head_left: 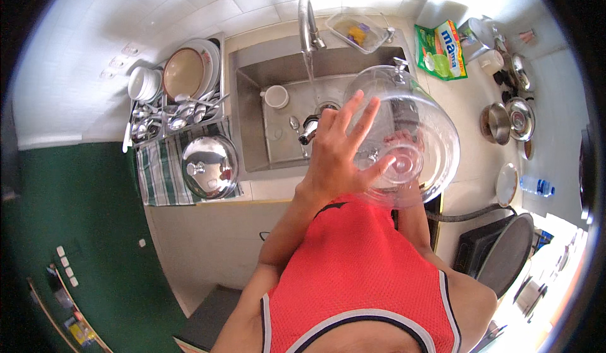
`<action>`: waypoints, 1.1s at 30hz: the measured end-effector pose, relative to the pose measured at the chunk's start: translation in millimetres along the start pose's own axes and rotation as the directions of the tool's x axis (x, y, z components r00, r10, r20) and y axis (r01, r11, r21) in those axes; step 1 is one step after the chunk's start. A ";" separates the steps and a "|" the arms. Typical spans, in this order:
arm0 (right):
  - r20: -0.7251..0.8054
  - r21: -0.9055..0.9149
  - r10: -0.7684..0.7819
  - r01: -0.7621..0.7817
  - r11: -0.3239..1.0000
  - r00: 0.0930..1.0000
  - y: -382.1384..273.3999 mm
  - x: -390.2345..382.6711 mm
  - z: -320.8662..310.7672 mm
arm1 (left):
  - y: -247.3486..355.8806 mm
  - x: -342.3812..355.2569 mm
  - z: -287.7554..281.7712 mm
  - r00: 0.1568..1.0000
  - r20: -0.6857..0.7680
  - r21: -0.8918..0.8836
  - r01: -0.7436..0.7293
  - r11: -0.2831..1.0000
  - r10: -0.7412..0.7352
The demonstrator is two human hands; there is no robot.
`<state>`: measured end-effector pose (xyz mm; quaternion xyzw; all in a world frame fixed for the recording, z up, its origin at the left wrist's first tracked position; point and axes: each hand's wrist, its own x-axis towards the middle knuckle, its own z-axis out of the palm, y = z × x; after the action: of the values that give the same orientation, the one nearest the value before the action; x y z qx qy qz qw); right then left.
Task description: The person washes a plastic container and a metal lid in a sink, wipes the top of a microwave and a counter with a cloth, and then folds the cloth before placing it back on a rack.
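A large clear plastic dome-shaped cover or bowl (439,141) is tilted over the right side of the sink. My right hand (404,148) shows through the clear plastic, gripping it from the far side; its fingers are partly blurred by the plastic. In front of the dome is my left hand (344,148), its fingers spread and its thumb over the plastic; whether it touches is unclear. Water runs from the curved faucet (306,25) into the steel sink (252,132). In the basin lie a white mug (276,96), a spoon (294,123) and a black-and-metal piece (309,129).
Left of the sink, a rack holds plates (185,74), white bowls (144,83) and cutlery (180,114). A shiny pot lid (210,167) rests on a striped cloth (161,170). Behind the sink stands a clear container (357,32); a green pouch (440,50) and metal pots (497,123) line the right.
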<state>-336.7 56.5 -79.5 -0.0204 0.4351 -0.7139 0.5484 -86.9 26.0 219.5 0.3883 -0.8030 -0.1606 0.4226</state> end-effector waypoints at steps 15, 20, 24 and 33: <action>0.521 -0.697 -0.037 0.450 0.559 0.853 -16.0 12.8 7.6 | 29.6 -89.0 -33.1 0.854 -0.466 0.042 0.282 0.958 -0.231; 0.819 -0.411 -0.076 0.674 0.614 0.569 -15.3 -26.1 71.3 | 39.4 -154.3 -60.8 0.673 -0.663 -0.020 0.421 0.907 -0.328; 0.801 -0.187 -0.202 0.557 0.809 0.564 4.4 -117.8 130.3 | 44.1 -208.3 -93.3 0.552 -0.728 -0.141 0.459 0.877 -0.406; 0.868 -0.305 0.085 0.391 0.869 0.489 116.0 -275.2 202.9 | 95.2 -399.0 -231.6 0.263 -0.923 -0.120 0.500 0.858 -0.282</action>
<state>-35.8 153.0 95.0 -0.5429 0.2571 -0.5283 0.6001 188.9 406.8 191.2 0.6358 -0.3185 0.0627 0.7003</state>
